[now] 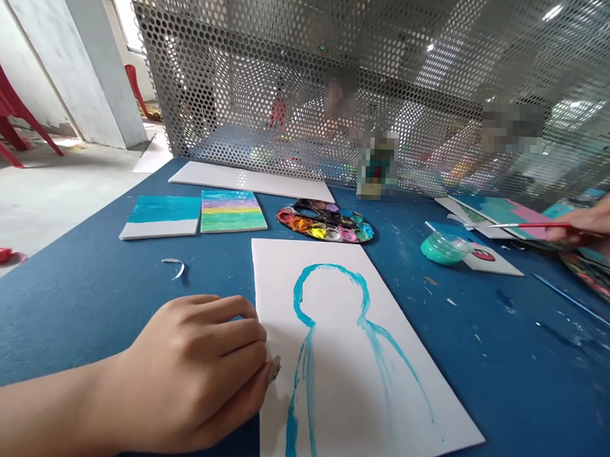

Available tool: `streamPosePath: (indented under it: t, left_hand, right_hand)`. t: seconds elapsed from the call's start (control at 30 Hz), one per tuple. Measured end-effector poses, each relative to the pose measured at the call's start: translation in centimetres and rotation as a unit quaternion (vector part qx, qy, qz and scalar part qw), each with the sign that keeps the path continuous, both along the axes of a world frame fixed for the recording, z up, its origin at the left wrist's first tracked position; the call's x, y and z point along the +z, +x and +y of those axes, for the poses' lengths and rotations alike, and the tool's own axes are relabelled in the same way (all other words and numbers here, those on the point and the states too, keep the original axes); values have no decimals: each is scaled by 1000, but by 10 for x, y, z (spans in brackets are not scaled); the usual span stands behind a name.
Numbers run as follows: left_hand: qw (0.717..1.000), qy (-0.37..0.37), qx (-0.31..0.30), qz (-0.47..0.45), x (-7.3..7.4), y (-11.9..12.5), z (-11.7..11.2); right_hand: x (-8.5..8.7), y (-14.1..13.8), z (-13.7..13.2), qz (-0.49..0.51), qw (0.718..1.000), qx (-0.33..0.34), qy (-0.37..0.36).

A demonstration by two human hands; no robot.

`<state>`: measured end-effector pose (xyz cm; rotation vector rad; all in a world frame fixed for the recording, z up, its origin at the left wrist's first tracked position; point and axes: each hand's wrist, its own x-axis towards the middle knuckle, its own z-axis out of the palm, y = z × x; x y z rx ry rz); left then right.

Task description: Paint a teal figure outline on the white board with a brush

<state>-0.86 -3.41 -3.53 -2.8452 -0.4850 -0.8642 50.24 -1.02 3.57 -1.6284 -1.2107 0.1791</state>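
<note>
White board (339, 390), marked with a turquoise outline (296, 295) of a round top and two spreading sides, lies flat on the blue table (107, 301) in front of the person, and its long axis runs from the near edge of the view away toward the perforated metal screen (162, 23). The left hand (205, 368) is the nearer one to it: it rests at the left border of the board, with the fingers bent and their ends touching there. Whether they only press the board or also pinch something small, I cannot tell, because the underside of this hand is hidden. The right hand (602, 225), as I take it to be, is only partly in view at the right side, and its fingers are closed around a red paintbrush (545, 225). The brush is almost level, with its tip directed to the left, so its axis goes crosswise to the length of the board. From this tip, the board lies to the left and nearer to the person, well apart. The plastic cup (441, 250) with green content stands between them, just beside the tip. The paint palette (325, 224) sits just beyond the far edge of the board, to the left of the cup.
</note>
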Motion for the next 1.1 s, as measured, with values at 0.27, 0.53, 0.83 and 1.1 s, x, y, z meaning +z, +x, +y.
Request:
streamPosePath:
  t: [0.27, 0.53, 0.83, 1.1]
  left_hand:
    - [1000, -15, 3, -2, 2, 0, -1]
    - [1000, -21, 1, 1, -1, 1, 0]
    - [1000, -24, -1, -1, -4, 0, -3]
    - [1000, -23, 2, 11, 0, -2, -1]
  right_hand:
    - [-22, 26, 64, -66, 978, 30, -196]
    - [-37, 37, 91, -100, 975, 28, -196]
    - [-37, 41, 89, -120, 977, 21, -173]
    - [-32, 54, 83, -30, 990, -11, -139]
